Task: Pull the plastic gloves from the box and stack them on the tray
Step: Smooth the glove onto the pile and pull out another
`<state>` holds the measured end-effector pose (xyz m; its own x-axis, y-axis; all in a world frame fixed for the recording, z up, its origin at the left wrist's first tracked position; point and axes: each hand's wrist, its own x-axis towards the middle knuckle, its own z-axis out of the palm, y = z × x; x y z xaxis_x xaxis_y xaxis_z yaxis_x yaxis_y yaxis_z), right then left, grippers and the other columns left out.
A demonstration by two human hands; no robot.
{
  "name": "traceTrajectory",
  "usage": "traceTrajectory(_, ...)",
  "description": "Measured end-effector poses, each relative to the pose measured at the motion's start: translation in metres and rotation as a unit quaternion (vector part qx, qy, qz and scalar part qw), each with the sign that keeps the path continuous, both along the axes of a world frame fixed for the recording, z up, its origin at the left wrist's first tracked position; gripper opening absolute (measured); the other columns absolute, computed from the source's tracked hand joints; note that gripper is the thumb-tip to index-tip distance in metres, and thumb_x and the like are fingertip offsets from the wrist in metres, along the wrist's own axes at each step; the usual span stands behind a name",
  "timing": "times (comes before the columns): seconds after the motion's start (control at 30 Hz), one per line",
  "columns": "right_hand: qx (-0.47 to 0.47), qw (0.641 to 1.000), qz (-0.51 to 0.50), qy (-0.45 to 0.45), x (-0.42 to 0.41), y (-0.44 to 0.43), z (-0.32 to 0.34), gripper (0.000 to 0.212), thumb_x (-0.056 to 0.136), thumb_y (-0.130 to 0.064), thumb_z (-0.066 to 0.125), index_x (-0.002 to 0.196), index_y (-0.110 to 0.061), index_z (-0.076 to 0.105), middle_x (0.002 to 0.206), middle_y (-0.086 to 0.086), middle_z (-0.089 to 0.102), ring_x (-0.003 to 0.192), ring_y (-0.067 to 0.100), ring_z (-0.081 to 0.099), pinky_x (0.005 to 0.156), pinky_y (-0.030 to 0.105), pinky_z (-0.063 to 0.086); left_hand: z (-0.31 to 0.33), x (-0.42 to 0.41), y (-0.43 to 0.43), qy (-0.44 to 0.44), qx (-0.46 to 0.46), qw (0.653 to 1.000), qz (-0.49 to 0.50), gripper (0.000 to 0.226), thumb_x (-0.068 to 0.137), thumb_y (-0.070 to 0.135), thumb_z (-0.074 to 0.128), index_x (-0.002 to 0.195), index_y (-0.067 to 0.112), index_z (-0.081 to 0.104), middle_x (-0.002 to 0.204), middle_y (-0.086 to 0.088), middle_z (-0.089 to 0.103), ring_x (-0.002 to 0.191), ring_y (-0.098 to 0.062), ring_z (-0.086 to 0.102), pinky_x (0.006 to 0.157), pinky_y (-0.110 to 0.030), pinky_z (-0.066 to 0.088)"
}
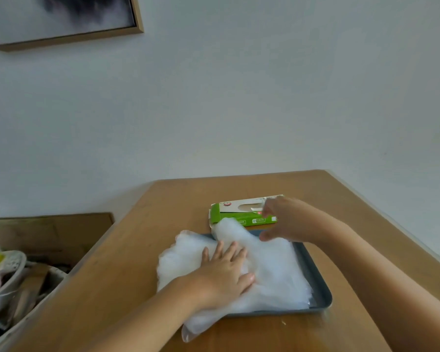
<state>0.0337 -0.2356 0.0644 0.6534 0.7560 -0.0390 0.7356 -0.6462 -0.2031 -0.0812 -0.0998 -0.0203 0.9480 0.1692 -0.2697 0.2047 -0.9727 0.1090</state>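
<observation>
Table (127, 252): wooden, set against a pale wall; the person works from the near side.
Tray (325, 297): dark grey, shallow rim, near-centre of the table, only its right side and near-right corner bare.
Gloves (274, 273): loose heap of clear plastic filling the tray; it spills over the left edge and the near-left corner onto the table, and one fold rises at the far side against the box.
Box (228, 217): green sides, pale top with a slot opening, lying flat just beyond the tray's far edge.
Left grip (222, 274): palm down on the left part of the heap, fingers straight and spread, pressing the plastic flat.
Right grip (287, 221): over the right end of the box, fingertips at the slot, thumb low by the tray's far edge; blurred, so I cannot tell whether it pinches a glove.
Far left: a pale basket (9, 273) of mixed clutter below table level.
Wall, upper left: framed picture (61, 19), wood frame.
</observation>
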Motion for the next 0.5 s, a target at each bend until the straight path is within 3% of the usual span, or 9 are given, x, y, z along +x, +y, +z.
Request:
traceTrajectory(0.03,0.024,0.999,0.045,0.016,-0.007,0.000,0.003,0.050,0.083,-0.034,0.070,0.128,-0.021,0.051,0.133,-0.002,0.050,0.118,0.018,0.048,0.089,0.027,0.038,-0.002,-0.002,0.001,-0.003,-0.004,1.000,-0.006,0.063,0.101,0.051,0.017,0.153,0.026,-0.010,0.160,0.004,-0.019,0.144,-0.021,-0.024,0.116,-0.047,-0.012)
traceTrajectory(0.1,-0.035,0.988,0.136,0.063,-0.021,0.001,-0.001,0.066,0.084,-0.029,0.071,0.141,-0.028,0.039,0.147,-0.007,0.038,0.132,0.016,0.039,0.105,0.028,0.033,-0.007,-0.003,0.002,-0.026,-0.012,1.000,-0.013,0.062,0.101,0.052,0.015,0.152,0.027,-0.011,0.159,0.005,-0.020,0.144,-0.019,-0.025,0.116,-0.046,-0.013)
traceTrajectory(0.2,-0.164,0.965,0.177,0.106,-0.025,-0.002,-0.029,0.092,0.086,-0.039,0.066,0.153,-0.027,0.005,0.159,-0.008,0.014,0.142,0.019,0.027,0.115,0.034,0.026,-0.011,-0.004,0.007,-0.031,-0.012,0.999,-0.004,0.065,0.100,0.053,0.019,0.153,0.025,-0.007,0.160,0.005,-0.019,0.145,-0.015,-0.022,0.117,-0.043,-0.012)
traceTrajectory(0.27,-0.193,0.960,0.172,0.112,-0.017,-0.013,-0.040,0.097,0.087,-0.055,0.058,0.152,-0.030,-0.010,0.159,-0.013,-0.007,0.147,0.014,0.007,0.117,0.036,0.015,-0.012,-0.006,0.009,-0.038,-0.016,0.999,0.009,0.074,0.097,0.060,0.024,0.153,0.024,-0.009,0.160,0.006,-0.019,0.145,-0.012,-0.020,0.118,-0.040,-0.011)
traceTrajectory(0.37,-0.210,0.960,0.168,0.081,-0.002,-0.032,-0.047,0.100,0.084,-0.065,0.052,0.150,-0.032,-0.015,0.156,-0.016,-0.018,0.146,0.010,-0.011,0.118,0.040,0.003,-0.007,-0.014,0.025,-0.022,-0.011,0.999,0.031,0.099,0.082,0.079,0.033,0.152,0.027,-0.015,0.159,0.007,-0.020,0.146,-0.010,-0.018,0.119,-0.040,-0.009)
traceTrajectory(0.47,-0.198,0.962,0.175,0.069,0.004,-0.040,-0.049,0.100,0.082,-0.066,0.053,0.149,-0.036,-0.014,0.156,-0.018,-0.017,0.146,0.011,-0.012,0.118,0.037,-0.003,0.017,-0.029,0.044,0.071,0.002,0.996,0.054,0.110,0.074,0.082,0.045,0.151,0.032,-0.015,0.159,0.007,-0.019,0.147,-0.015,-0.015,0.120,-0.042,-0.006)
traceTrajectory(0.5,-0.196,0.963,0.172,0.074,0.006,-0.041,-0.048,0.100,0.081,-0.066,0.055,0.150,-0.038,-0.012,0.155,-0.020,-0.016,0.146,0.010,-0.009,0.118,0.036,-0.001,0.013,-0.023,0.038,0.041,-0.015,0.994,0.097,0.108,0.075,0.079,0.050,0.152,0.031,-0.009,0.161,0.005,-0.013,0.148,-0.019,-0.009,0.120,-0.043,0.000)
